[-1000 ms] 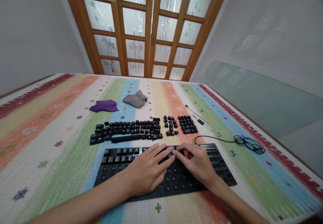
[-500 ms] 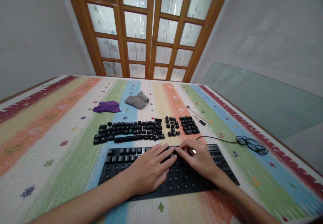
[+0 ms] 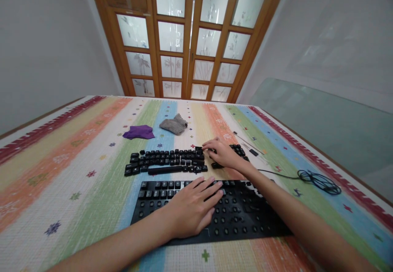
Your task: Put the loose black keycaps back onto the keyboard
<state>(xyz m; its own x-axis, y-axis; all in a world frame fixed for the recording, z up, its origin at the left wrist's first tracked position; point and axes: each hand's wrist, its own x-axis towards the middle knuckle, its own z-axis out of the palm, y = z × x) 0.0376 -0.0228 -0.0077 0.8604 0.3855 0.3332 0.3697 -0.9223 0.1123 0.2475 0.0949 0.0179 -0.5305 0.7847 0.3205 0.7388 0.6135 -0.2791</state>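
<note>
A black keyboard (image 3: 227,219) lies in front of me, with keycaps on its upper left rows and bare switches over much of the rest. My left hand (image 3: 193,206) rests flat across its middle, fingers stretched out and apart. Beyond the keyboard, my right hand (image 3: 219,151) reaches over to the loose keycaps (image 3: 172,157), which are laid out in rows. Its bent fingertips close at the right end of a wide black keycap (image 3: 198,148) in the back row. The right forearm crosses above the keyboard's right side and hides part of it.
Behind the keycaps lie a purple cloth (image 3: 138,132) and a grey cloth (image 3: 174,124). To the right are a thin stick (image 3: 248,142), a small black piece (image 3: 253,152) and the coiled cable (image 3: 319,182). A striped cloth (image 3: 76,174) covers the table.
My right hand has left the keyboard and moved forward to the loose keycaps. My left hand stays on the keyboard. The whole view has shifted slightly.
</note>
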